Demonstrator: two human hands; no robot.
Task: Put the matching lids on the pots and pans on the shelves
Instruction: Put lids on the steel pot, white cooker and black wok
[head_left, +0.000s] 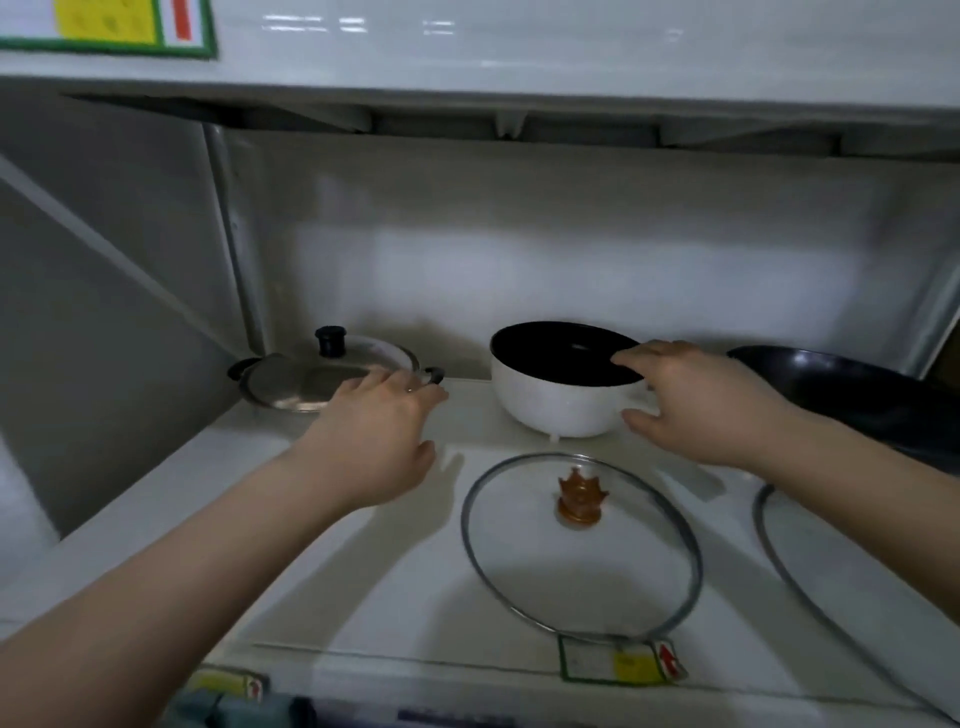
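One of three vessels lidded: steel pot (322, 376) at 10 o'clock | white pot (563, 387) at 12, black pan (852, 395) at 2 uncovered | glass lid (582, 545) at 6, second lid (810, 561) at 4 on shelf (363, 597) | left hand (384, 441) fingers relaxed, touching steel pot's lid; right hand (696, 405) released, spread at white pot's rim.

1. Dim, cool-toned light; brightest patch on the shelf's back wall (519, 270).
2. Glare streaks on the upper shelf (363, 26).
3. Soft arm shadows on the shelf surface (363, 597).
4. Overall motion blur; wide-angle bending at edges.

Hands (382, 441) near lidded pot (322, 376)
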